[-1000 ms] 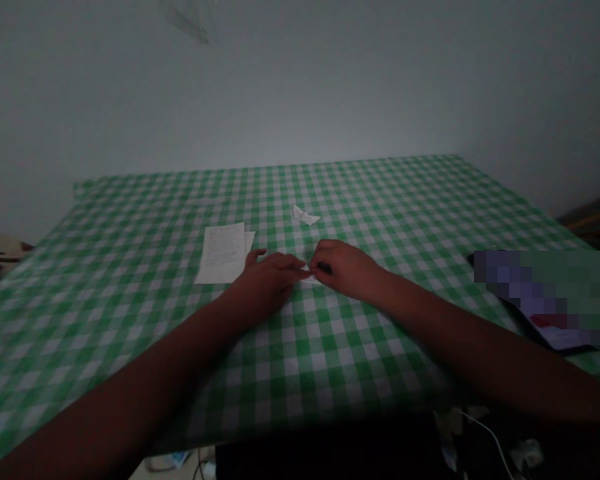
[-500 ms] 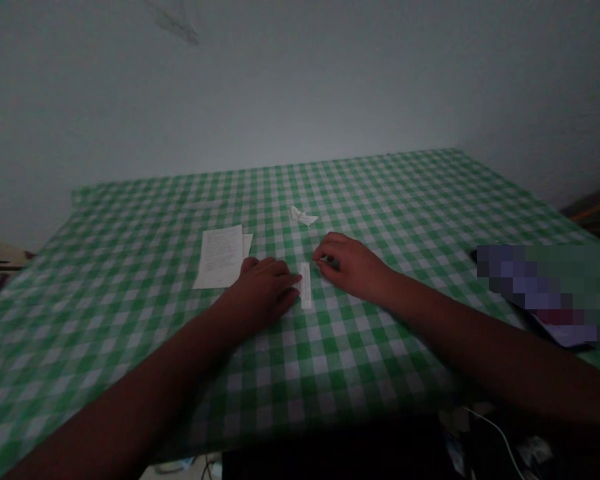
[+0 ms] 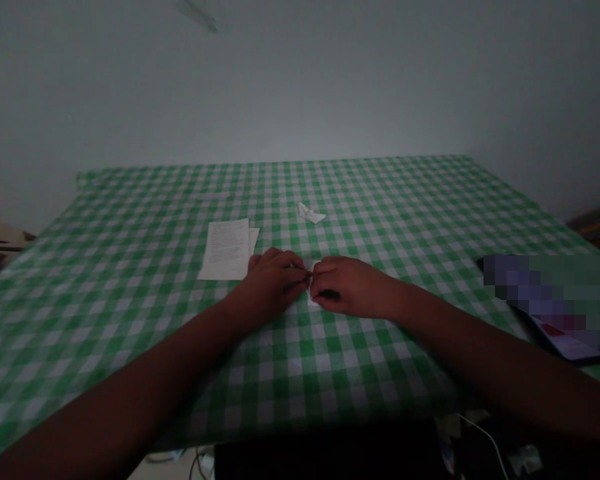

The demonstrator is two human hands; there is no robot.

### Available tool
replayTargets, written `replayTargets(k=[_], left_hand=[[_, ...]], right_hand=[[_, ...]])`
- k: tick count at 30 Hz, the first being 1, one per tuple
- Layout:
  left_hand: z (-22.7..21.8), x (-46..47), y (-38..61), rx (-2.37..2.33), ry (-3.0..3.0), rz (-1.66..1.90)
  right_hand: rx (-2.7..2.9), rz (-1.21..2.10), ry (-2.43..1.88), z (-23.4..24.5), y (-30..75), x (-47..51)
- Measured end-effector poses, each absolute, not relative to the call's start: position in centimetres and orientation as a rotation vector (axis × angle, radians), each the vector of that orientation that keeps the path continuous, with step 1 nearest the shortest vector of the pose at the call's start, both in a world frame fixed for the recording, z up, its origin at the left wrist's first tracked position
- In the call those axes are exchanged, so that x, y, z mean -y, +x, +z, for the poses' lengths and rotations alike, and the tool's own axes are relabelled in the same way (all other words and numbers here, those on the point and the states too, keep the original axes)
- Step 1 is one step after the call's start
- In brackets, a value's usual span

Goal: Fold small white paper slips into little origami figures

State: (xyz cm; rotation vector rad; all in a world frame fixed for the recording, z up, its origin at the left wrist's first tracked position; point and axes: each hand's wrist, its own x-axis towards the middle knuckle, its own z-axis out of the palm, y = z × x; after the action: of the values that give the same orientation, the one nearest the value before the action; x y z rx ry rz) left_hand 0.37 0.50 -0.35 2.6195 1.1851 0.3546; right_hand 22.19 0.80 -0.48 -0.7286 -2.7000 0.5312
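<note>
A narrow strip of printed paper point(image 3: 311, 301) lies between my hands, mostly covered by fingers. My left hand point(image 3: 277, 277) comes at it from the left, thumb and fingertips closed on its edge. From the right, my right hand point(image 3: 347, 287) has its bent fingers pinched on the same strip, the two sets of fingertips nearly touching. Left of my left hand lies a printed sheet of paper point(image 3: 225, 250), with another piece of paper point(image 3: 254, 239) showing from under its right side. A crumpled scrap of paper point(image 3: 311, 213) rests beyond my hands.
A green and white checked tablecloth point(image 3: 405, 207) covers the table, which reaches back to a pale wall point(image 3: 330, 80). On the right lies a dark-edged flat device point(image 3: 565, 340), its surface largely pixelated. A white cable point(image 3: 490, 440) hangs below the front edge.
My right hand has moved down and left onto the paper strip, hiding most of it. My left hand stays at its left side. The camera view has shifted slightly.
</note>
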Motion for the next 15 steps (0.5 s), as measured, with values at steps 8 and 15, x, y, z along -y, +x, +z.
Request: replayTargets(k=[8, 15], left_hand=[[-0.3, -0.7, 0.5, -1.209, 2.553, 0.342], [-0.3, -1.0, 0.3, -1.210, 2.553, 0.320]], right_hand=[[2.674, 0.558, -0.868, -0.3, 21.6, -0.6], [2.658, 0.554, -0.927, -0.2, 21.2, -0.6]])
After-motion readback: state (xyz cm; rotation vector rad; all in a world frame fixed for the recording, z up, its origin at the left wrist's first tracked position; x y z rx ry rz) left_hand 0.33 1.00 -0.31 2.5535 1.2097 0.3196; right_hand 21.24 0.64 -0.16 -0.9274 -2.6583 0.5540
